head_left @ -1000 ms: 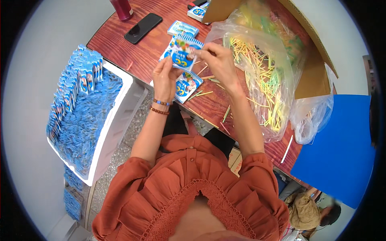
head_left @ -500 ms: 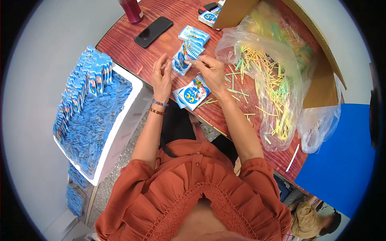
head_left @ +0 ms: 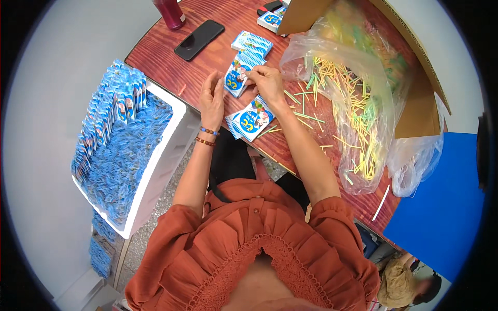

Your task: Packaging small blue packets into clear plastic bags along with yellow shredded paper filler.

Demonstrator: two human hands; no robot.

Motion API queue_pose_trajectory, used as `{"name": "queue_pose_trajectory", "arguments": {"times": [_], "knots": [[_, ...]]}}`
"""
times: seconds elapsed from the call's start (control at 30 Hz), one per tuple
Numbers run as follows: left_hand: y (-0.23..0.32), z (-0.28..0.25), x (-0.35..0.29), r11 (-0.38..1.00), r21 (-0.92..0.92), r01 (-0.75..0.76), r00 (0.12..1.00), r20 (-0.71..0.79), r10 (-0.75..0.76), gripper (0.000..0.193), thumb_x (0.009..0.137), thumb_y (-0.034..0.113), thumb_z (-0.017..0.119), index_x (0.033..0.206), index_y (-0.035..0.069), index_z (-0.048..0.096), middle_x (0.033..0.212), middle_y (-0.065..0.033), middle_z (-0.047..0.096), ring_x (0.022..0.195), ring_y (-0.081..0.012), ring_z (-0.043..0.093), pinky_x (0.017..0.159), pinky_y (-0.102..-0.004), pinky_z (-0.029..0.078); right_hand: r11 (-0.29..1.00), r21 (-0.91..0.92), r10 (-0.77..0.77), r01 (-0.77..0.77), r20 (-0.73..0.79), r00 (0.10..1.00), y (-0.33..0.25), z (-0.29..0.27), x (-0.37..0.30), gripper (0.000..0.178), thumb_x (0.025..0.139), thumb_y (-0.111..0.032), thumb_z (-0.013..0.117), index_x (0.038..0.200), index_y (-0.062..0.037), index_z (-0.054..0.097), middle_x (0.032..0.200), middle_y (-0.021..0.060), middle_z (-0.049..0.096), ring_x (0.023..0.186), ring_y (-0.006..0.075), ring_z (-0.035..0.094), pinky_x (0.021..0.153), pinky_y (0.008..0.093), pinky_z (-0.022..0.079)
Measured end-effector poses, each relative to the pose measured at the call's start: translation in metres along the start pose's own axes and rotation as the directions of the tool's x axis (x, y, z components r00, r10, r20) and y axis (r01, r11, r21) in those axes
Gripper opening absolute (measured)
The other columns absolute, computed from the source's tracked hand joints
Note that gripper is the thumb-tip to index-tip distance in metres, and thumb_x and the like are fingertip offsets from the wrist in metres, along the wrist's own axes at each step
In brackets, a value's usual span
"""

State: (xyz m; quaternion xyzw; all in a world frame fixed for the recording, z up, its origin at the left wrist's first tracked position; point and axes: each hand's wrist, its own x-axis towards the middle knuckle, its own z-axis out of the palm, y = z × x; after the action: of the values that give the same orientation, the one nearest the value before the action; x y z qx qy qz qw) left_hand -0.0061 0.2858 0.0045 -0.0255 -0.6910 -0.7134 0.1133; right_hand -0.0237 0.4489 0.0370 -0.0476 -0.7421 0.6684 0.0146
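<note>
A small blue-and-white packet with a printed picture lies at the near end of an overlapping row of similar packets. The fingertips of my right hand pinch its right edge. My left hand is at the packet's left side, fingers loosely bent with the thumb apart, holding nothing that I can see. Two bead bracelets are on that wrist. Nearer to me, a few more packets lie stacked at the table edge below my right hand.
A white foam box full of blue packets stands at the left. On the right, a clear bag spills short yellow and green sticks beside a cardboard box. A black phone and red bottle are farther off. Another person is at lower right.
The packet under my right fingers has gone from tilted to flatter on the row. My left hand remains beside it. The whole view has shifted slightly.
</note>
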Motion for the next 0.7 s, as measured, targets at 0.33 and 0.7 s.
{"name": "queue_pose_trajectory", "arguments": {"times": [0.33,0.7], "knots": [[0.0,0.005,-0.001,0.878,0.419,-0.232,0.973,0.107,0.206,0.036,0.092,0.013,0.059,0.124,-0.001,0.054,0.113,-0.0126,0.059,0.106,-0.0228,0.057,0.091,-0.0326,0.045,0.965,-0.219,-0.176,0.147,-0.121,0.977,0.014,-0.006,0.002,0.017,0.085,-0.014,0.065,0.08,0.0018,0.067,0.064,0.0052,0.065,0.053,0.0102,0.061,0.048,0.0261,0.046],[0.014,0.004,-0.013,0.873,0.416,-0.255,0.966,0.075,0.247,0.028,0.085,0.012,0.064,0.111,0.001,0.061,0.103,-0.0132,0.061,0.098,-0.027,0.056,0.083,-0.0376,0.042,0.848,-0.529,-0.052,0.011,-0.063,0.997,0.008,-0.106,-0.076,0.022,0.087,-0.023,0.064,0.094,-0.0025,0.068,0.081,0.0072,0.068,0.073,0.0137,0.064,0.068,0.029,0.05]]}}
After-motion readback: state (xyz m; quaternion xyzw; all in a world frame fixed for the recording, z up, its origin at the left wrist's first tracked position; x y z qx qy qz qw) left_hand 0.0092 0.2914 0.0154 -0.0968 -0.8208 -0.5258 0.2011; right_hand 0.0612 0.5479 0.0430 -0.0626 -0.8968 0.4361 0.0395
